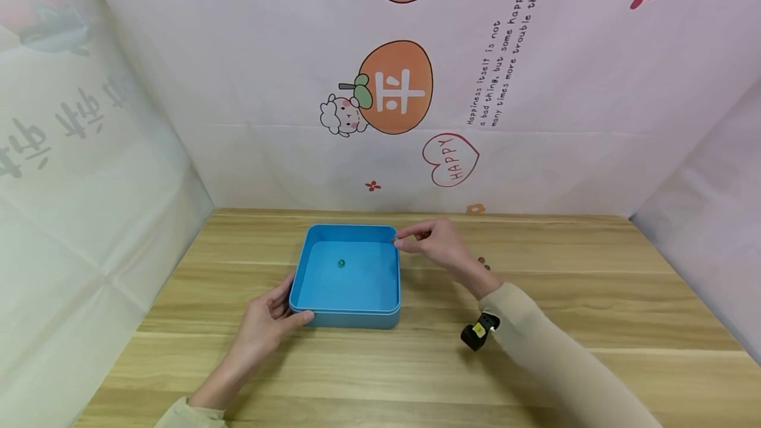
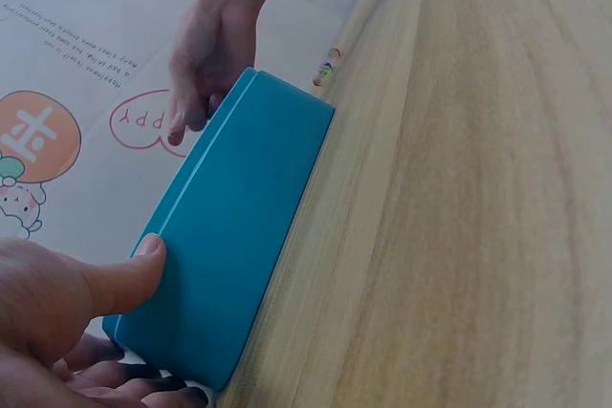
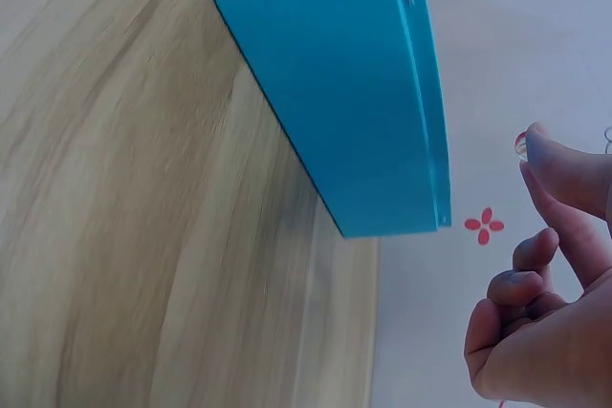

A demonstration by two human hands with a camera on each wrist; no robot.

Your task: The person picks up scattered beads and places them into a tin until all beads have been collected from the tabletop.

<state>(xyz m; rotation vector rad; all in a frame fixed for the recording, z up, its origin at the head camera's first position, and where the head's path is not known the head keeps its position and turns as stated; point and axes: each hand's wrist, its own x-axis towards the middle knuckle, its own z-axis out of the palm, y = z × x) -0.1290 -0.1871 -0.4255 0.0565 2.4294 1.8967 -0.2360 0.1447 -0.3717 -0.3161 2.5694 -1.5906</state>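
A blue square box [image 1: 371, 286] without a lid stands on the wooden table. My left hand [image 1: 264, 322] grips its near left corner, with the thumb [image 2: 134, 279] against the front wall and the other fingers by the left side. Over the box's far right corner, my right hand [image 1: 436, 243] pinches a small clear marble [image 3: 521, 145] with a red streak between thumb and forefinger. Its other fingers are curled in. A green marble [image 1: 341, 263] lies on the box floor, left of the middle.
Several small marbles [image 2: 326, 69] lie on the table right of the box, partly hidden by the right wrist in the head view. A printed white cloth [image 1: 267, 150] hangs behind the table and along both sides. A black strap with a camera [image 1: 477, 331] is on the right sleeve.
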